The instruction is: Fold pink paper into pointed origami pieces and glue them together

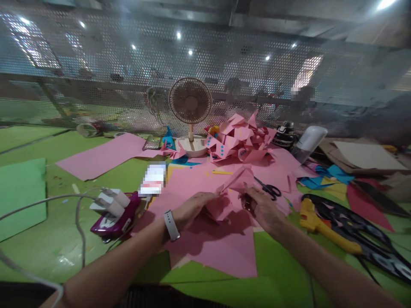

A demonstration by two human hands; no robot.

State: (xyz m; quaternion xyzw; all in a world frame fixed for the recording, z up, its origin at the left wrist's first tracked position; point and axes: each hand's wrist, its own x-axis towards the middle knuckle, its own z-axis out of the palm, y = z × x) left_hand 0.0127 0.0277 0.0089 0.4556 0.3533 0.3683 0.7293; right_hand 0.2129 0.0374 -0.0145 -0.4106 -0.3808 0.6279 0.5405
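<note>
A folded piece of pink paper (221, 205) is held up between my two hands over pink sheets (221, 252). My left hand (201, 205), with a pale watch band at its wrist, grips the paper's left side. My right hand (258, 203) is closed at its right edge, fingers curled; whatever else lies inside those fingers is too dark to make out. Black-handled scissors (271, 190) rest on the paper just beyond the right hand. Behind them rises a heap of folded pink paper pieces (240, 137), some with blue diamond marks.
A small fan (191, 102) stands at the back. On the left are a phone (153, 179), a purple power strip (112, 220) with white plugs, and trailing cables. A yellow glue gun (327, 231) lies right, near a white-topped bottle (310, 143).
</note>
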